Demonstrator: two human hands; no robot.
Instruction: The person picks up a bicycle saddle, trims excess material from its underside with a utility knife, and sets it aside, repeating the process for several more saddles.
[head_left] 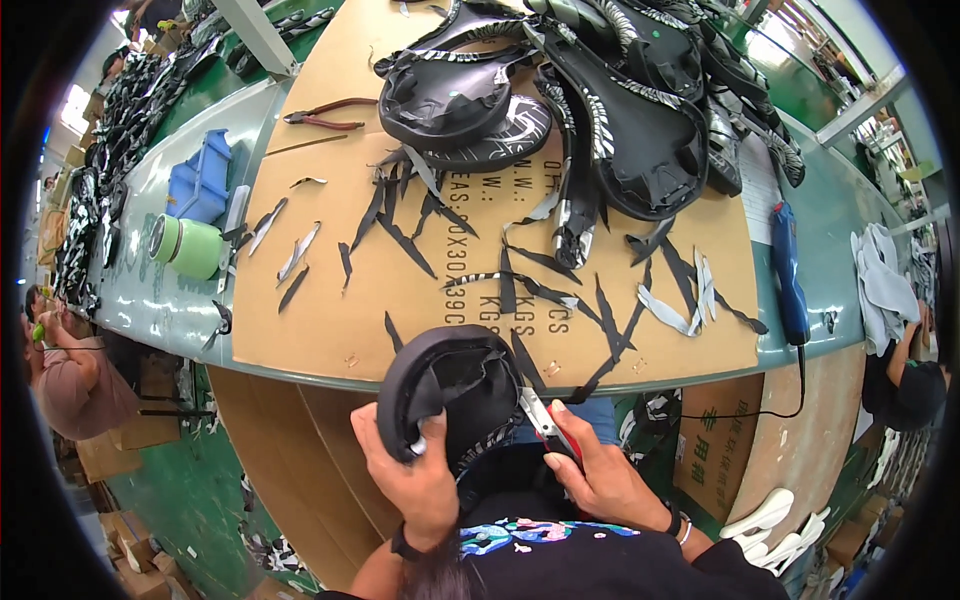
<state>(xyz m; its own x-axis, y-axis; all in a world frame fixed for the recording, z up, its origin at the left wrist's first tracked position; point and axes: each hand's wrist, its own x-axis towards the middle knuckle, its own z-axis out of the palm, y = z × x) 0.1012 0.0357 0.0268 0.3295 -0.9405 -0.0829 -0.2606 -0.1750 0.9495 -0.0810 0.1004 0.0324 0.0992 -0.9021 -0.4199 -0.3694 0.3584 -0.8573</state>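
My left hand (425, 478) grips a black bicycle saddle (392, 385) at the table's front edge, its hollow underside turned up. Loose cover material lies folded inside its rim, and my thumb presses on the near side. In my right hand (605, 480) is a utility knife (548, 425) with a silver body and red handle. Its tip meets, or comes very close to, the saddle's right edge; the contact is too small to make out. Black and silver cover scraps (405, 240) are strewn over the cardboard (300, 330) beyond.
Several black saddles with patterned covers (640, 120) are heaped at the far side. Red-handled pliers (330, 115) lie left of them. A green jar (190, 248) and blue bin (200, 175) stand farther left. At right lies a corded blue tool (789, 275); people work on both sides.
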